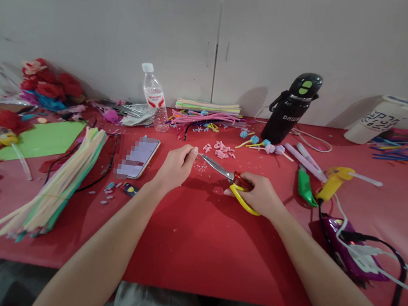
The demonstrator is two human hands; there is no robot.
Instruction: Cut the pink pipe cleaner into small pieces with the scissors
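My right hand (260,194) grips a pair of scissors (232,177) with one red and one yellow handle loop. The blades point left, and their tips reach the fingertips of my left hand (179,167). Thumb and forefinger of that hand are pinched together; whatever is between them is too small to make out. Just beyond the blades lies a small heap of cut pink pieces (223,150). Fine pink trimmings (202,167) are scattered on the red tabletop (192,251) beneath the blade tips.
Left of my arm lie a phone (140,157) and a bundle of pastel pipe cleaners (66,181). Behind stand a plastic water bottle (155,97) and a black flask (291,109). On the right are a yellow glue gun (334,184), a purple box (351,250) with cables and a white cup (373,119).
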